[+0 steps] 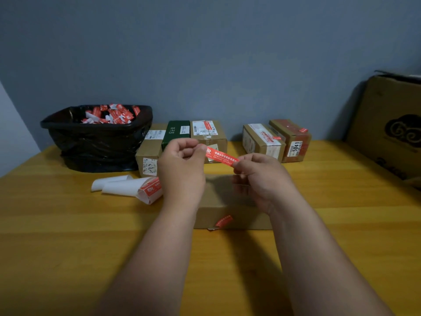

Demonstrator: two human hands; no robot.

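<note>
Both hands pinch the red sticker [221, 156] above the box [230, 215] on the bench [68, 236] – left hand [182, 166] one end, right hand [257, 176] the other. It could curl and stick to itself, joining the bin [95, 137] scraps.

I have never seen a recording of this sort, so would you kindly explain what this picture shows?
There is no machine here: a person works bare-handed. The single picture comes from a wide-angle camera worn on the person's head, looking forward and down. The left hand and right hand each pinch one end of a red paper sticker strip with white print. They hold it over a plain brown cardboard box on the yellow wooden table. To the left lie curled white backing sheets and a black-lined bin holding many similar strips. A row of small labelled parcels stands by the wall.
</note>
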